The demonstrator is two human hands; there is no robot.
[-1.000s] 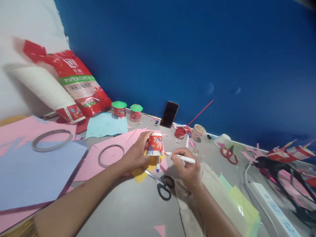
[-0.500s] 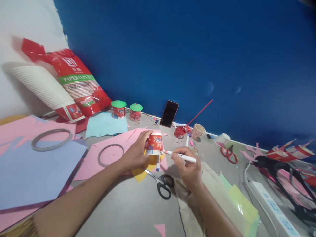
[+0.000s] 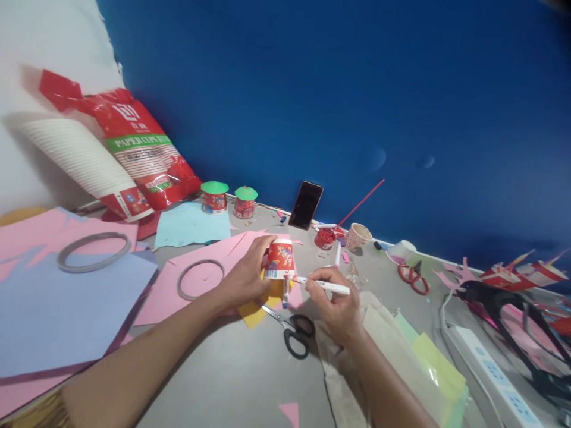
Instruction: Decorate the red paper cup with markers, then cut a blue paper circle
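Observation:
My left hand (image 3: 250, 270) grips a red patterned paper cup (image 3: 281, 257) from its left side; the cup is upside down, its white rim at the bottom. My right hand (image 3: 336, 300) pinches a white marker pen (image 3: 328, 286), whose red tip meets the lower right part of the cup's rim. Below the cup lies a second marker (image 3: 285, 294) with a blue end. Black-handled scissors (image 3: 297, 336) rest between my hands, their blades over a yellow paper piece (image 3: 253, 312).
Two cups with green paper tops (image 3: 215, 197) stand at the back, beside a red bag of paper cups (image 3: 143, 142). A phone (image 3: 306, 205) leans on the blue wall. Right are red scissors (image 3: 414, 277), a power strip (image 3: 495, 374) and a black glue gun (image 3: 499, 309).
My right hand and the marker have shifted slightly left, the tip moving along the cup's lower rim. My left hand and the cup hold still.

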